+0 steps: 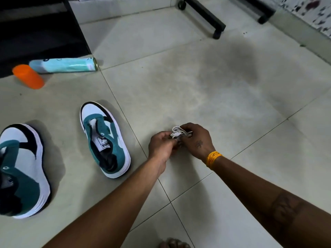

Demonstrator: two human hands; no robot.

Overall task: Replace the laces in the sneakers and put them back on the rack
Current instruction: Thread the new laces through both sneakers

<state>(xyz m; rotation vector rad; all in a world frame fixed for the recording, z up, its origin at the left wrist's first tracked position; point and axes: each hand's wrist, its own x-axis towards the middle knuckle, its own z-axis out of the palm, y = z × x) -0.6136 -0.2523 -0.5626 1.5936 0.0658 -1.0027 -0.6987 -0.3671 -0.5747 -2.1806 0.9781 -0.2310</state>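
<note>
Laces (pixel 180 132), white and bunched into a small bundle, sit between our two hands just above the tiled floor (pixel 223 97). Our left hand (pixel 161 144) pinches one side of the bundle while our right hand (pixel 196 139) curls its fingers around the other. Two teal-and-white sneakers (pixel 105 138) (pixel 21 169) stand unlaced on the floor to our left, well apart from the bundle.

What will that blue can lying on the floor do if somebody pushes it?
The blue can lies on its side on smooth floor tiles, so a push across its length would probably send it rolling. It looks round and even, so it may roll fairly straight. The orange cup right beside it might get bumped.
</note>
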